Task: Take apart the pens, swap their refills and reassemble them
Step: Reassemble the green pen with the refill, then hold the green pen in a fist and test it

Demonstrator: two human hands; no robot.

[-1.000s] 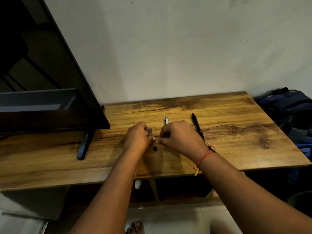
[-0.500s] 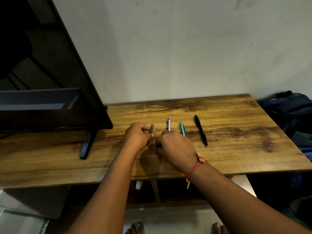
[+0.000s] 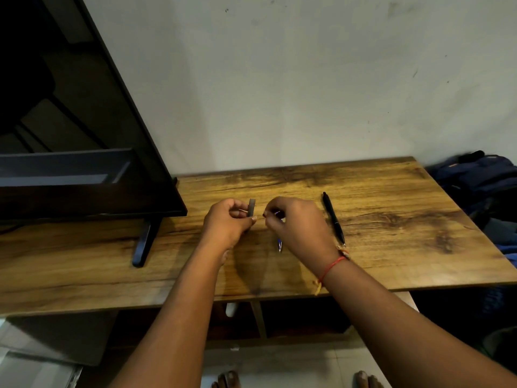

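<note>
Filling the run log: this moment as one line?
left hand grips grey barrel | right hand pinches thin part, likely refill | black pen lies on table

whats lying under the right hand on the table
Only the tip of one pen pokes out below the right hand; its body and anything beside it are covered.

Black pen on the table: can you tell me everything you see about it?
The black pen is slim, shiny and dark all over, plastic by its look, and seems in one piece. It lies flat on the wooden table, slightly slanted, just right of the right hand. Its near tip ends by that wrist; no hand holds it.
</note>
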